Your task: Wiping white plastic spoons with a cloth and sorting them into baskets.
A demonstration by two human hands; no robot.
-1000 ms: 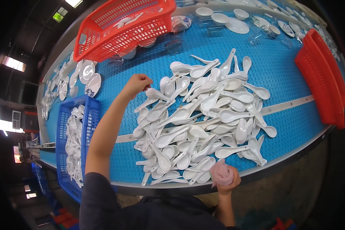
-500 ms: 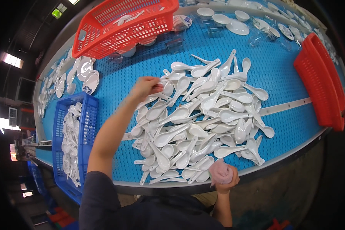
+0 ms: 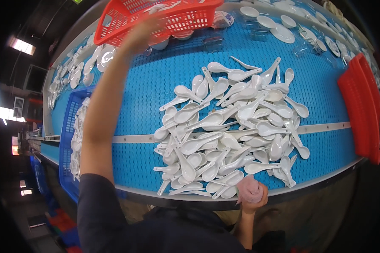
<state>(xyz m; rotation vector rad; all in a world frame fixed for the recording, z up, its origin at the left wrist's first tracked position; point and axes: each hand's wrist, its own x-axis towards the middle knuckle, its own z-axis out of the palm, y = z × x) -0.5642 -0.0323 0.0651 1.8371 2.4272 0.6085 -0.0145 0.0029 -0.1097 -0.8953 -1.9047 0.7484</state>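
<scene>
A large heap of white ceramic soup spoons (image 3: pixel 215 135) lies on the blue conveyor belt (image 3: pixel 139 164) in front of me. My left hand (image 3: pixel 144 30) is smeared by motion at the near side of a red plastic basket (image 3: pixel 185 21); whether its fingers hold anything cannot be made out. Inside that basket lie a few white spoons (image 3: pixel 158 7). At the belt's front edge, just beside the heap, my right hand (image 3: pixel 257 203) grips a bunched pink cloth (image 3: pixel 250 189).
To the left a blue crate (image 3: pixel 67 122) of white spoons is partly hidden by my left arm. Stacked red baskets (image 3: pixel 361 109) stand at the right edge. Plates (image 3: pixel 283 33), bowls and clear glasses sit along the far side, with more dishes (image 3: pixel 75 78) at the far left.
My left hand has gone from the heap's upper left edge up and away to the red basket. My right hand keeps its hold on the cloth. The whole view has shifted slightly.
</scene>
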